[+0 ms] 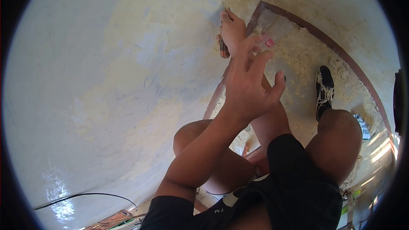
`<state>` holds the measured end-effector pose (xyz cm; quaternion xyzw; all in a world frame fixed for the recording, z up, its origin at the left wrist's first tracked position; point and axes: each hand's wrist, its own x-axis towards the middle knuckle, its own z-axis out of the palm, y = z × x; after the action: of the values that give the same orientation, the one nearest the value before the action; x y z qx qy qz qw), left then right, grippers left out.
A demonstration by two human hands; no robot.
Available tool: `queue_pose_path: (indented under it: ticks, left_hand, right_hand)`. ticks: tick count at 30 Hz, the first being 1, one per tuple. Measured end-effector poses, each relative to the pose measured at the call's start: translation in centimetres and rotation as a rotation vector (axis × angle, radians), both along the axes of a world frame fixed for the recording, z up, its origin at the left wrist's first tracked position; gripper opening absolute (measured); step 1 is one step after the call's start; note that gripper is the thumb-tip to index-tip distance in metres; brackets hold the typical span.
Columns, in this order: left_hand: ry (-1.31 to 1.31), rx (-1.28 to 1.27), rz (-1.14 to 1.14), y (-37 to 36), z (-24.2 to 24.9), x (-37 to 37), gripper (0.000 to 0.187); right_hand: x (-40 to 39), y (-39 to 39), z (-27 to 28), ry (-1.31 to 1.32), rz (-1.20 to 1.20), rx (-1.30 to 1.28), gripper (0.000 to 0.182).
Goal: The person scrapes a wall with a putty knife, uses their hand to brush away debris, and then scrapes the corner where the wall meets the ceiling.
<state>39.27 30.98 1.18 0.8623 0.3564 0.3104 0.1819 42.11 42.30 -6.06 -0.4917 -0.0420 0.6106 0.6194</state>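
Observation:
My right hand (233,32) is up against the wall near the corner, wrapped round a scraper (224,50). The scraper's brown handle sticks out below the fist, and its thin blade points up at the wall surface. My left hand (251,83) is raised nearer the camera, fingers spread and bent, with nothing in it. It crosses in front of my right forearm and hides part of it. The wall (140,59) shows pale yellow patches and flaking paint around the scraper.
A brown baseboard (328,24) runs round the corner. Flakes and crumbs (294,51) litter the floor, beside clear plastic with a red label (269,42). A black shoe (324,87) and a printed packet (362,127) are at right. A dark cable (85,194) crosses lower left.

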Motion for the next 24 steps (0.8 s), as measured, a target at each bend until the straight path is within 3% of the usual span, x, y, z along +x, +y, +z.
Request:
queue_pose_path:
  ticks: [11, 24]
  left_hand:
    - [-0.018, 0.002, -0.033, -0.2, -0.1, 0.0, 0.033]
    - [-0.005, 0.032, -0.002, 0.0, -0.2, 0.0, 0.033]
  right_hand:
    - [-0.7, -1.3, 0.9, -0.125, 0.077, -0.011, 0.036]
    - [0.7, 0.5, -0.1, -0.046, 0.013, -0.005, 0.027]
